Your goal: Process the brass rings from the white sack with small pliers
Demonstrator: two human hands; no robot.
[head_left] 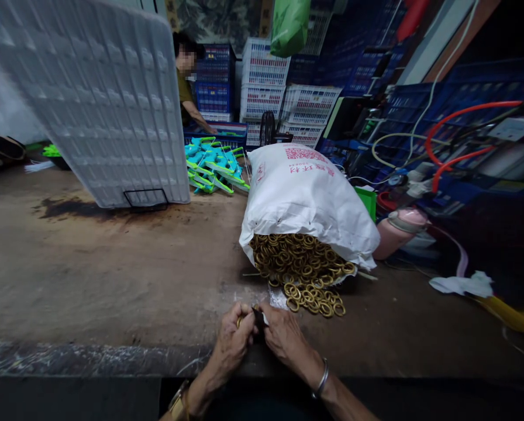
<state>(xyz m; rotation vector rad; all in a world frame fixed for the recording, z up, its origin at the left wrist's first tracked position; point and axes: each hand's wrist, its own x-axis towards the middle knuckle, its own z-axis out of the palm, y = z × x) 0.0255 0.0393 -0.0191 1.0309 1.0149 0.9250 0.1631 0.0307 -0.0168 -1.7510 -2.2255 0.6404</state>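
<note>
Near the front edge of the table, my left hand is closed on a brass-coloured ring, which shows between its fingers. My right hand is closed too, gripping a small dark piece with a pale edge; I cannot make out its kind. Both hands almost meet, so the piece lies between them. Just beyond them a white woven sack lies on its side, its mouth towards me. Many brass-coloured rings fill that mouth, and a small pile of loose rings has spilled onto the table.
A translucent ribbed plastic panel stands at the left on a black wire stand. Turquoise and green plastic items lie behind the sack. A person works by stacked crates. Right: a pink bottle and red hose.
</note>
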